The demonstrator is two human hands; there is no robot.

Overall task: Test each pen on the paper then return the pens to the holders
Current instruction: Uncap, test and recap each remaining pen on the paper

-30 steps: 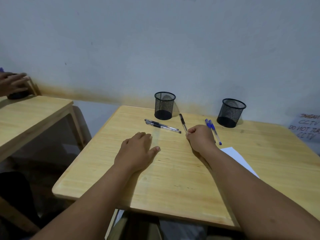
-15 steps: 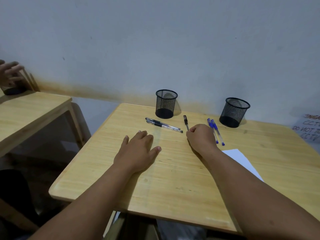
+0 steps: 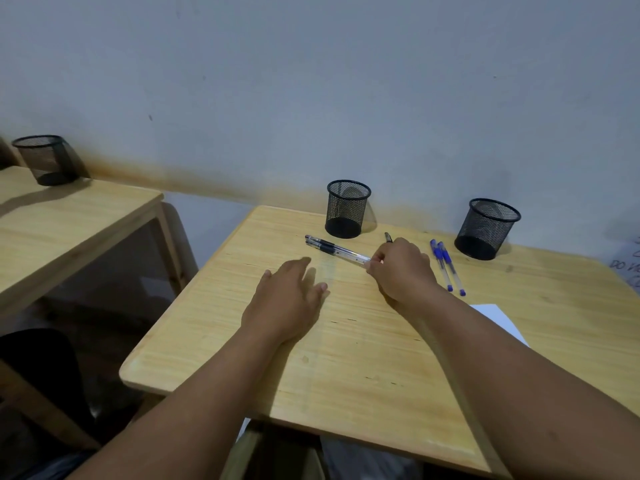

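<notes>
while left hand (image 3: 287, 299) rests flat — right hand (image 3: 401, 271) grips pen (image 3: 388, 237)

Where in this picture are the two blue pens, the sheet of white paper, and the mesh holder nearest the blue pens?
blue pens (image 3: 446, 266), head view, on the barrels, mid-length.
white paper (image 3: 493, 315), head view, on its visible far corner.
right mesh holder (image 3: 486, 230), head view, on its mesh wall.
</notes>
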